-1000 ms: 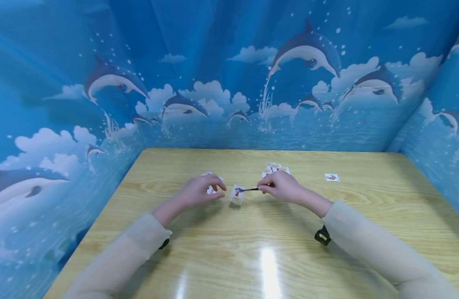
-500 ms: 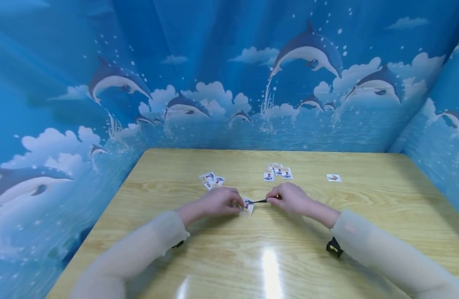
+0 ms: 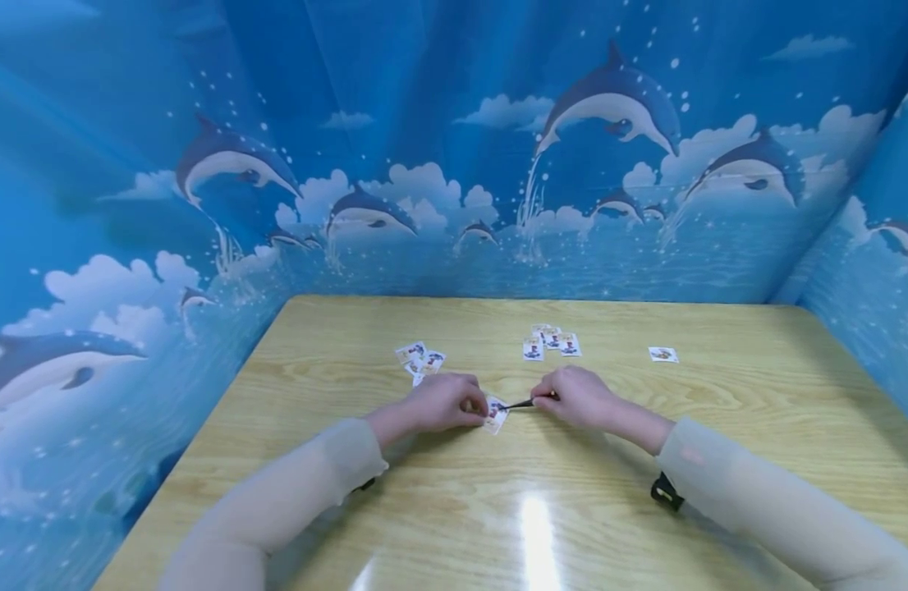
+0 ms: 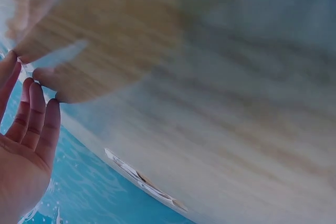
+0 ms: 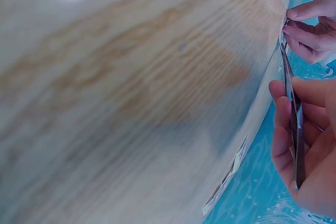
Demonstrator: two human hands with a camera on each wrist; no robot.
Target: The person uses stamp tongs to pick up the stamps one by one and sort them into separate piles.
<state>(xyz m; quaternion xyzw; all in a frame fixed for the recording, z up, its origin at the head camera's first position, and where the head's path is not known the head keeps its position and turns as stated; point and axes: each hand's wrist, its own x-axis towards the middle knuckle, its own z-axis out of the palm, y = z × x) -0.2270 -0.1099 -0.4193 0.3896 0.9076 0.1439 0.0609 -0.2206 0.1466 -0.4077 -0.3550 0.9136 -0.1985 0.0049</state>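
In the head view, a small white picture card point(image 3: 496, 417) lies at or just above the table, between my hands. My left hand point(image 3: 447, 402) pinches its left edge between thumb and fingertips. My right hand point(image 3: 578, 397) holds dark metal tweezers point(image 3: 520, 405), whose tips meet the card's printed face from the right. The right wrist view shows the tweezers point(image 5: 294, 114) lengthwise in the right hand point(image 5: 310, 140), with the left hand point(image 5: 315, 30) at their tips. In the left wrist view the left hand point(image 4: 31, 140) shows its thumb and index finger together; the card is barely visible there.
Several overlapping picture cards point(image 3: 417, 355) lie behind my left hand, partly hidden by it. Another group of cards point(image 3: 552, 341) sits farther back, right of centre. A single card point(image 3: 662, 355) lies apart on the right of the wooden table point(image 3: 609, 525). A dolphin-print curtain point(image 3: 439, 205) encloses it.
The card, held by the tweezers, has come right and toward me, down to the table. My left hand has moved right from the left card group and now pinches the card's edge.
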